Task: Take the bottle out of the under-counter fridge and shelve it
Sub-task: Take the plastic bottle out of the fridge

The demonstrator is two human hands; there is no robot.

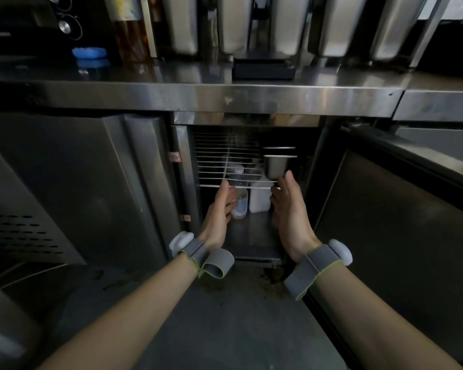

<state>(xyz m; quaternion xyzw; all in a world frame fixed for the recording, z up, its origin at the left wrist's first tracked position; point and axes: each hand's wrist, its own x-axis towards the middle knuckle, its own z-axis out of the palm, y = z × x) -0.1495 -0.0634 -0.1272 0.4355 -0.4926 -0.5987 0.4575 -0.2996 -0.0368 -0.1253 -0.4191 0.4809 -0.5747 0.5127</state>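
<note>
Touching the left hand (219, 209), the bottle (239, 206) stands just beside it.

I see both hands inside the open fridge (187, 166): left hand (219, 212) touching the bottle (239, 206), right hand (288, 206) spread beside a white jug (258, 201).

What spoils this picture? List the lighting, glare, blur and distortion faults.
Head view: dim overall, the fridge interior in deep shadow, so the bottle by the left hand shows little detail; glare streaks the steel counter edge; wide-angle distortion bows the counter and stretches both forearms; the containers on the counter top look soft; the right hand is fairly sharp.
</note>
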